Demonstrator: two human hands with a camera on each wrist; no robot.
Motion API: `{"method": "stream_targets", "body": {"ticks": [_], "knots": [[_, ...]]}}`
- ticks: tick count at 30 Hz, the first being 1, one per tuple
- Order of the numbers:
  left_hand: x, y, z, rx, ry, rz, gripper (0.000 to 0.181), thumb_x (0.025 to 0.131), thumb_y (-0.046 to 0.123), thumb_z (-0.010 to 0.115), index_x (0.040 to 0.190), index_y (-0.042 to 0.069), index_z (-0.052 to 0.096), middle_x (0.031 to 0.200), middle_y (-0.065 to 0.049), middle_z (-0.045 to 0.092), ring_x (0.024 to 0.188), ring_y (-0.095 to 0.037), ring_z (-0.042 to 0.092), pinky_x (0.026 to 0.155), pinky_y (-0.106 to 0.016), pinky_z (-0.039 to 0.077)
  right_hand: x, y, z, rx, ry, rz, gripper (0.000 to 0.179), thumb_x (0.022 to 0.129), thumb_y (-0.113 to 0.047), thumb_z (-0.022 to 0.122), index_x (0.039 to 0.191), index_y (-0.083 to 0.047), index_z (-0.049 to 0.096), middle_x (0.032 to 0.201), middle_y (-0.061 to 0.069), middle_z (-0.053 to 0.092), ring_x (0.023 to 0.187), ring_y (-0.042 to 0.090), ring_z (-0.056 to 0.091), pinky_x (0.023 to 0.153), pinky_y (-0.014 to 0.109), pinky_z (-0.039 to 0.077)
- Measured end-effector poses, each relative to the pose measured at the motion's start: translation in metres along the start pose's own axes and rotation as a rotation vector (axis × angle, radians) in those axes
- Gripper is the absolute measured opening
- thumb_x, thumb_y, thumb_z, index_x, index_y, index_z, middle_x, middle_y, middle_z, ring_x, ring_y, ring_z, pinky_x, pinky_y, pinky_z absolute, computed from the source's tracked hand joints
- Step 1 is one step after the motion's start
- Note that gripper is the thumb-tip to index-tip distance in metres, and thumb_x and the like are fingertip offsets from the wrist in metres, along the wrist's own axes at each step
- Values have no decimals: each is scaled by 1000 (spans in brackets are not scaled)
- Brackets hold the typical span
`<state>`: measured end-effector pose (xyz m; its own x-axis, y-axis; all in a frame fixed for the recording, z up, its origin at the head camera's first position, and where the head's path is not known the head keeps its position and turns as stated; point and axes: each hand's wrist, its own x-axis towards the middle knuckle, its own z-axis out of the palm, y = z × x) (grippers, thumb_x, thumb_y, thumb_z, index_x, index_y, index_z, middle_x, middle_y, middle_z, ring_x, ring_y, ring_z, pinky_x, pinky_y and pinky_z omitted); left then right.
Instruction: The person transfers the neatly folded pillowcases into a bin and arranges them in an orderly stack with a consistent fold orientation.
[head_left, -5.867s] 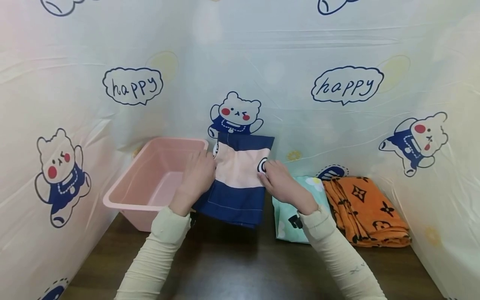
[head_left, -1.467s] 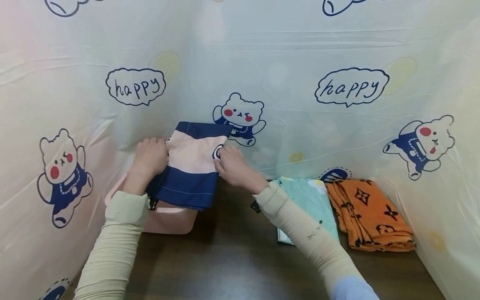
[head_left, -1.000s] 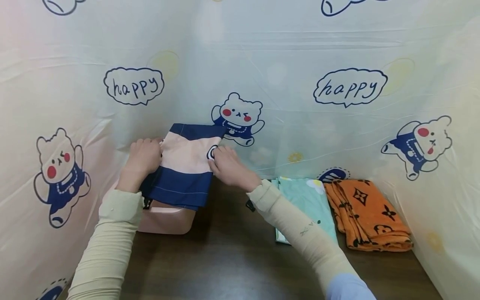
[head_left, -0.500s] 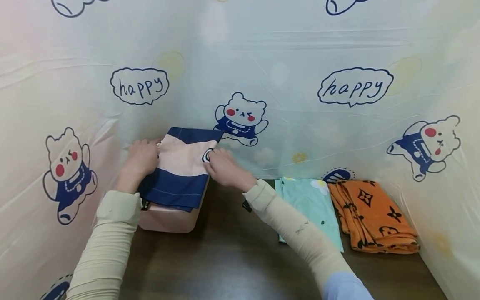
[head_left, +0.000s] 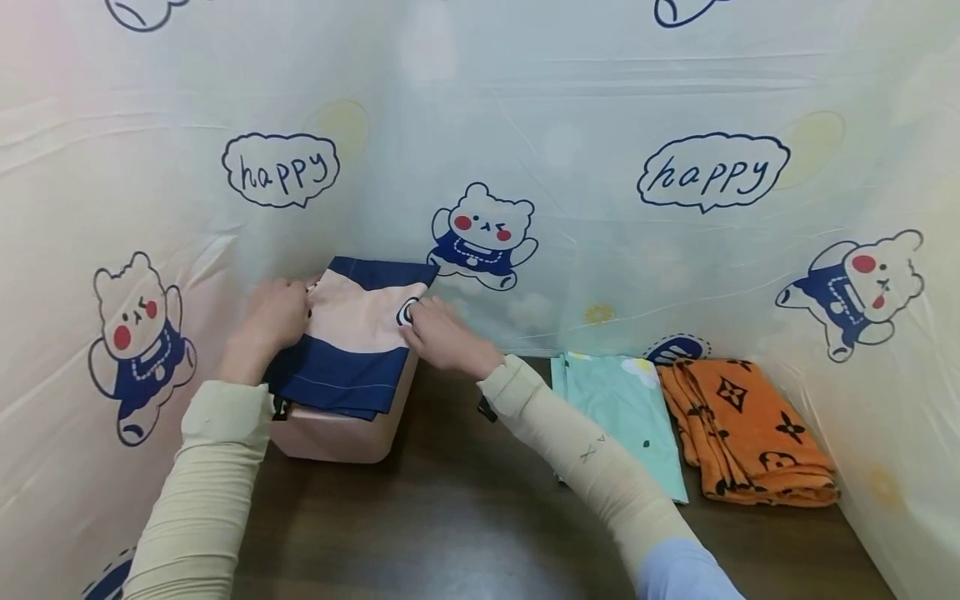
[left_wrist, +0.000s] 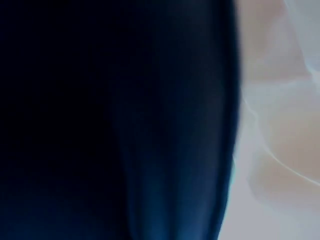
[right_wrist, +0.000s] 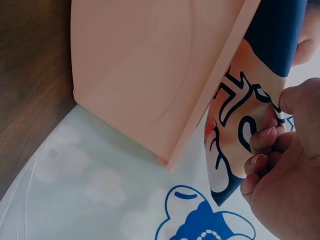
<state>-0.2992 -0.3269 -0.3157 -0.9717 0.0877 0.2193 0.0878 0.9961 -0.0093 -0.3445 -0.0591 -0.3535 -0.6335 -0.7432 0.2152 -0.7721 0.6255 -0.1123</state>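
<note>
A folded navy-and-pink cloth (head_left: 356,321) lies spread between my hands over the pink basin (head_left: 337,437), hiding its opening. My left hand (head_left: 272,321) grips the cloth's left edge; its fingertips are out of sight in the head view. On the opposite edge, my right hand (head_left: 444,335) pinches the fabric beside a black-and-white printed ring. Seen from the right wrist, the right thumb and curled fingers (right_wrist: 265,140) hold the printed side, just outside the basin rim (right_wrist: 215,85). Dark blue cloth (left_wrist: 170,120), very close and blurred, fills most of the left wrist view.
To the right on the dark wooden table (head_left: 450,517) lie a folded mint-green cloth (head_left: 615,408) and, beside it, a folded orange cloth (head_left: 750,433) with black motifs. A pale curtain (head_left: 585,167) with printed bears encloses the back and sides.
Both hands have carried the navy-and-pink cloth leftward from beside the basin to over it. In the last second it has moved slightly further left and lower. The other folded cloths stay put.
</note>
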Motion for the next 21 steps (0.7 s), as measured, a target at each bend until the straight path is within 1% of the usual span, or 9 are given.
{"method": "stream_targets", "body": {"ticks": [6,9,12,14,18,21], "knots": [[-1,-9,1,-23,-35,20,28,101,6,45,103,-19,57,102,-40,58,102,-57,55,92,-64,42,3,-3,2,6,-6,-9,29,110,-34,40,102,-10,56,87,1,51,85,19,46,75,27,32],[-3,-12,0,-40,-31,19,26,101,5,46,100,-17,59,99,-39,60,97,-55,58,88,-63,45,6,-5,6,10,-2,-5,28,110,-34,41,102,-11,55,87,1,50,86,19,46,76,27,32],[-6,-13,-2,-55,-40,11,26,101,5,45,98,-16,61,96,-38,61,92,-54,60,84,-62,47,7,-6,9,15,-7,-6,26,110,-32,41,101,-11,54,88,1,50,86,18,46,76,28,32],[-7,-14,-2,-59,-58,2,27,101,5,45,99,-16,61,97,-38,61,92,-54,59,84,-63,46,8,-6,11,18,-11,-9,25,109,-30,42,99,-11,54,87,2,50,86,18,46,76,28,31],[-11,-17,-3,-67,-74,-6,29,103,6,43,104,-18,60,104,-40,60,100,-58,57,88,-65,44,9,-7,14,37,-16,-24,24,108,-27,42,97,-10,55,86,3,50,84,19,46,75,28,32],[-13,-20,-4,-71,-73,-9,29,103,6,43,104,-18,60,103,-39,61,98,-56,59,87,-64,45,10,-9,14,51,-11,-41,24,108,-26,42,97,-9,56,86,4,50,84,19,47,75,28,33]]}}
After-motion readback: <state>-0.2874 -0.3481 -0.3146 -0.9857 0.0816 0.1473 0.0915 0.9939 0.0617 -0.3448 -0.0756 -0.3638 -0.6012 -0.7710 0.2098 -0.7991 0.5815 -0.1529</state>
